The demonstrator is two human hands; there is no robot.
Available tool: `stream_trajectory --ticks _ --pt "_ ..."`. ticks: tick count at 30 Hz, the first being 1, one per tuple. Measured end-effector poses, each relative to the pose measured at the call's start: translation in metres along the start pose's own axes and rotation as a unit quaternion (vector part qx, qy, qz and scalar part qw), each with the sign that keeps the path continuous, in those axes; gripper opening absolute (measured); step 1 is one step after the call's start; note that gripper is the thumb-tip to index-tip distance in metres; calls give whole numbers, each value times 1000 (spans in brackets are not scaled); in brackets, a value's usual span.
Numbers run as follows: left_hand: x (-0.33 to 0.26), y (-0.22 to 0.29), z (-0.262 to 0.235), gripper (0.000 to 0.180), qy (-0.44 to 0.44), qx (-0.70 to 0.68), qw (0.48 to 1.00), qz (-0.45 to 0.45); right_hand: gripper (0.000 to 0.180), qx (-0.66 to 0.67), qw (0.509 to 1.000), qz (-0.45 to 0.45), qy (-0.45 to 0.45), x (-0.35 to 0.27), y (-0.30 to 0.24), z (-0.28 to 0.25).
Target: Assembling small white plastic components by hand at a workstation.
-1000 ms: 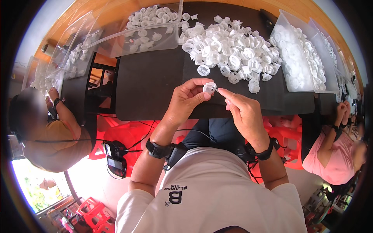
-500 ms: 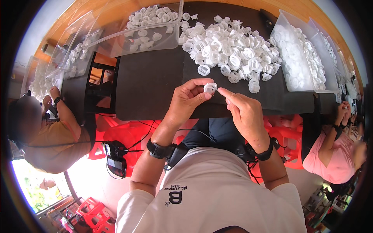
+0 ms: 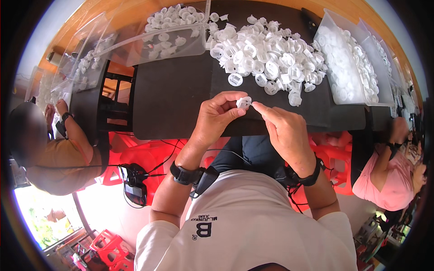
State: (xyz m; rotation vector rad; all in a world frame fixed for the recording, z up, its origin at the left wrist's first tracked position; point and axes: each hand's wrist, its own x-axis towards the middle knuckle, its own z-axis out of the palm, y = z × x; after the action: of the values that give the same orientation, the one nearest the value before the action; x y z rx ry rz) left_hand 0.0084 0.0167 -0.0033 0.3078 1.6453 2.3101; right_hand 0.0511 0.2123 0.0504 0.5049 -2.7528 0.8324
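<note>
Over the front edge of the dark table, my left hand (image 3: 214, 116) pinches a small white plastic fitting (image 3: 244, 102) between thumb and fingers. The fitting has a round flange and an opening in it. From the right, my right hand (image 3: 286, 131) brings its index fingertip up to the fitting's edge. Its other fingers curl under, and the thumb is mostly hidden, so anything small between them cannot be made out. Just beyond my hands lies a heap of the same kind of white plastic fittings (image 3: 271, 56), spread loosely on the table (image 3: 176, 97).
A clear plastic bin (image 3: 181, 50) with more fittings stands at the far left. On the right is another full bin (image 3: 337, 77). One person (image 3: 63, 158) sits at my left, another (image 3: 382, 180) at my right. Red stools (image 3: 156, 165) and cables are below the table.
My right index finger has shifted slightly against the fitting, and the fitting has turned a little in my left hand. The view has moved slightly.
</note>
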Motion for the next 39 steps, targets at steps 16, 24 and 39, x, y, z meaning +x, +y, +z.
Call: stream_trajectory --ticks 16,24,39 --pt "1 4 -1 32 -17 62 997 -36 31 -60 993 -41 -96 17 2 -21" --pt "3 5 -1 32 -31 -40 999 -7 31 217 973 37 71 13 13 -2" --pt "-2 -1 -1 36 -40 -64 997 -34 24 298 947 104 52 3 7 5"
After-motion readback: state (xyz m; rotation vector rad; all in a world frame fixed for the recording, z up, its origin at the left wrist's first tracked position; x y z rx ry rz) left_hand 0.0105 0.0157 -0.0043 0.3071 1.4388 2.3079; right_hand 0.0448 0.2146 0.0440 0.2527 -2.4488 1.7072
